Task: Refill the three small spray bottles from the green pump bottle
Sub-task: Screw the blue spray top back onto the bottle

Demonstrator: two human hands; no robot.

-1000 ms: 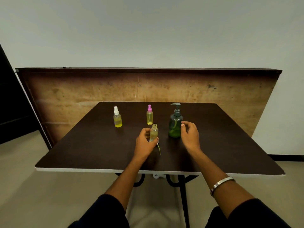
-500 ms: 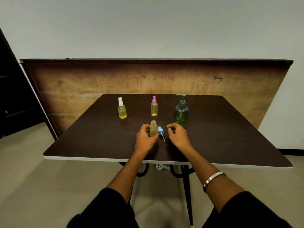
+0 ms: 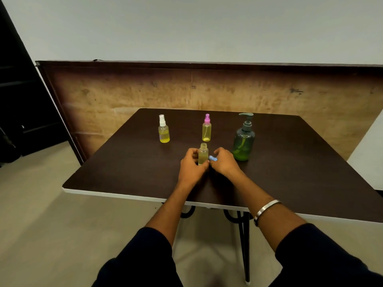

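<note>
On the dark table (image 3: 132, 175), listed from the person's left to right:

- White-capped spray bottle (image 3: 164, 129) — upright, capped, with yellow liquid in its lower part; it stands beyond the left hand and off to its left, well apart from it.
- Left hand (image 3: 191, 164) — fingers and thumb curled round the lower body of the open bottle, gripping it; the dark sleeve is pushed up the forearm.
- Open spray bottle (image 3: 203, 154) — upright between the two hands, its threaded neck bare and uncapped, pale yellowish liquid inside; its base is hidden behind the left hand's fingers.
- Pink-capped spray bottle (image 3: 206, 128) — upright, capped, yellow liquid inside; it stands directly beyond the open bottle, farther from the person than both hands and apart from them.
- Blue spray cap (image 3: 213, 158) — lying crosswise just beside the open bottle's right side, pinched at the fingertips of the right hand; whether its tube hangs below cannot be told.
- Right hand (image 3: 224, 162) — fingers bent inward, pinching the blue cap; a metal bangle (image 3: 266, 208) sits on its forearm.
- Green pump bottle (image 3: 243, 139) — upright just beyond and to the right of the right hand, near it but not touching; pump head fitted, nozzle pointing left, green liquid in the bottom portion.
</note>
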